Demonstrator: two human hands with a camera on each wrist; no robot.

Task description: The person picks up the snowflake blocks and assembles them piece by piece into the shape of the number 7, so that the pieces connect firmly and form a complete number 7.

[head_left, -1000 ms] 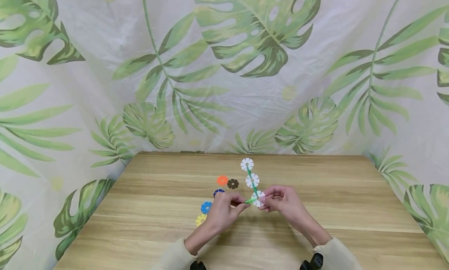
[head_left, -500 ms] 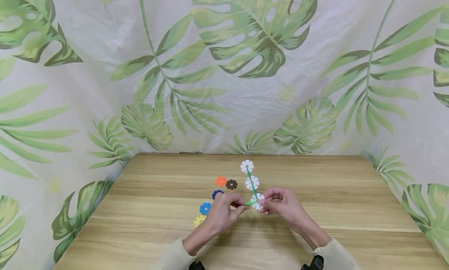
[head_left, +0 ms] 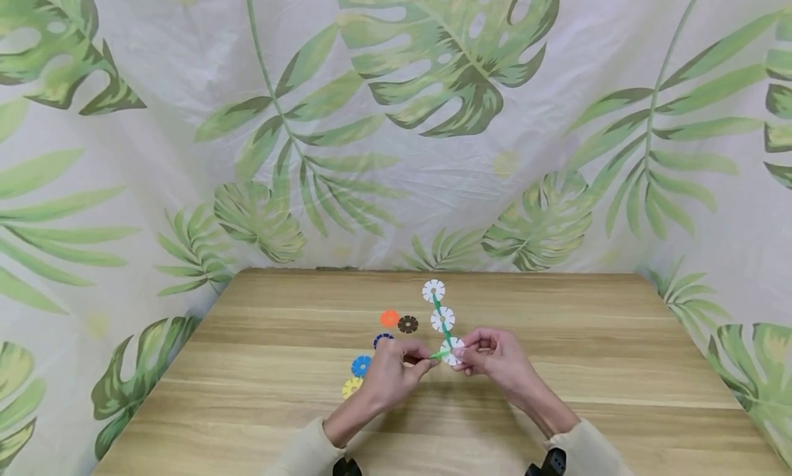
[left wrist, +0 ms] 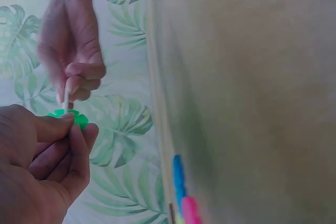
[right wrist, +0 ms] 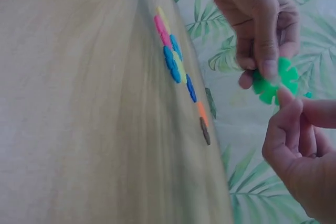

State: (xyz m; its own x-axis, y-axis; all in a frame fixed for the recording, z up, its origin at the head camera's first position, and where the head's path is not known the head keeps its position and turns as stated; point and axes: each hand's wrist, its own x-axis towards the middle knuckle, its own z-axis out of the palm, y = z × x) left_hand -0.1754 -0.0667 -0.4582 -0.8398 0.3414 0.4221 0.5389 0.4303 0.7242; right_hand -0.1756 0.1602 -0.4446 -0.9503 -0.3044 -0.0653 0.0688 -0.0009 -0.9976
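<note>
My left hand [head_left: 391, 374] pinches a bright green slotted disc [right wrist: 287, 72] between thumb and fingers. In the head view that disc appears edge-on, meeting the left rim of a white slotted disc [head_left: 449, 351]. Thumb and fingers of my right hand [head_left: 504, 360] pinch this white disc on its right side. From it a chain runs away from me, with a middle white disc [head_left: 443, 319] and a far white disc [head_left: 434, 291] joined by green discs standing edge-on. The left wrist view has the white disc as a thin edge above the green one; fingertips hide part of both.
Left of the chain, loose discs lie on the wooden table [head_left: 594, 366]: orange [head_left: 389, 318], brown [head_left: 408, 324], dark blue [head_left: 383, 340], blue [head_left: 361, 366] and yellow [head_left: 351, 388]. A pink disc [right wrist: 162, 30] shows in the right wrist view. Behind the table hangs a leaf-patterned cloth [head_left: 371, 153].
Both hands keep their pinches. Over the last half second my right hand and the chain have shifted very slightly left, closer to my left hand.
</note>
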